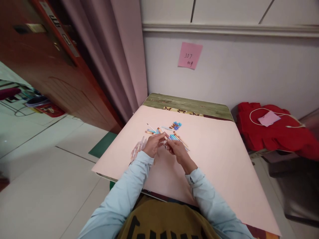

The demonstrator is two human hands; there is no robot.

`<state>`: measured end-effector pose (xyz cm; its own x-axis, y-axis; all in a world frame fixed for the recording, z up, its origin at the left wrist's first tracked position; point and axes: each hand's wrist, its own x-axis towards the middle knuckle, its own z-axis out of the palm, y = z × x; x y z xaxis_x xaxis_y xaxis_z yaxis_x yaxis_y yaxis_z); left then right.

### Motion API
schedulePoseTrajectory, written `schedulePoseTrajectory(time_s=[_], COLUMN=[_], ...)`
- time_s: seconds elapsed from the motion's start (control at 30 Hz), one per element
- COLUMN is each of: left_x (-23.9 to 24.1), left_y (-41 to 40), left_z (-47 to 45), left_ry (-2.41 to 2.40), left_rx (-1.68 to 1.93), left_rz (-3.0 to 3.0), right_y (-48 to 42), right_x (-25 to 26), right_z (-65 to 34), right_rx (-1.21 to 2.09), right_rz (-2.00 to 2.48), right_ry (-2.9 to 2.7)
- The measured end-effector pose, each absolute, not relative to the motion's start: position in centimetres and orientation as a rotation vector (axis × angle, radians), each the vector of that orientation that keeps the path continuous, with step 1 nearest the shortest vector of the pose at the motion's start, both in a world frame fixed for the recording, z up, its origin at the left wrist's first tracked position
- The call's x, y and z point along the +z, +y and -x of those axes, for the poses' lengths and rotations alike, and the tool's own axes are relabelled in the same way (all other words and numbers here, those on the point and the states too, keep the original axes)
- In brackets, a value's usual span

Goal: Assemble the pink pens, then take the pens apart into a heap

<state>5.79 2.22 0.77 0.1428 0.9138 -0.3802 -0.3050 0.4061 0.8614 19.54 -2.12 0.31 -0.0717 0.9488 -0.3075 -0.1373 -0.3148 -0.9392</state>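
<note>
My left hand [154, 144] and my right hand [175, 148] meet above the pale pink sheet, fingers closed. Between their fingertips is a slim, pale pen, largely hidden by the fingers. Blue and orange-brown pens [181, 139] lie just beyond my right hand, with more pens [150, 132] past my left. Beside my left wrist is a heap of clear pen barrels [138, 147], partly covered by the hand. Farther back sits a small pile of blue and brown pieces [176, 125], too small to make out exactly. A thin white stick with a dark tip [151, 126] lies to its left.
The pink sheet [219, 172] covers most of the table, whose green wood-look far end [211, 108] meets the wall. At right, red cloth [271, 132] carries a white cable and a paper note. A curtain [124, 49] and wooden door [74, 89] stand left.
</note>
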Motion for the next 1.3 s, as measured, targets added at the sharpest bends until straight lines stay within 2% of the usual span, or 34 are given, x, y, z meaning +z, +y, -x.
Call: schedulePoseTrajectory(time_s=[0.1, 0.3, 0.63, 0.7, 0.8, 0.9, 1.03, 1.3], left_x=[0.9, 1.2, 0.9, 1.0, 1.0, 0.8, 0.6, 0.4], left_y=[2.3, 2.0, 1.8, 1.8, 1.8, 1.8, 2.0, 2.6], left_z=[-6.0, -6.9, -8.4, -8.3, -8.2, -8.3, -8.5, -7.9], left_ry=[1.103, 1.047, 1.149, 1.14, 1.101, 1.097, 1.085, 1.119], left_rx=[0.995, 0.951, 1.077, 1.041, 1.005, 1.101, 1.248, 1.274], left_rz=[-0.703, -0.714, -0.672, -0.663, -0.647, -0.686, -0.871, -1.041], right_y=[-2.1, -2.3, -2.1, -2.1, -2.1, -2.0, -1.9, -2.4], right_x=[0.3, 0.4, -1.7, -1.5, -0.9, -0.6, -0.6, -0.9], right_z=[-19.5, -19.2, -19.7, -19.7, -19.9, -20.2, -20.3, -19.9], right_rx=[1.41, 1.539, 1.178, 1.255, 1.558, 1.737, 1.679, 1.513], right_rz=[1.311, 1.298, 1.401, 1.374, 1.248, 1.207, 1.232, 1.336], right_ry=[-0.965, -0.899, -0.93, -0.896, -0.762, -0.67, -0.704, -0.729])
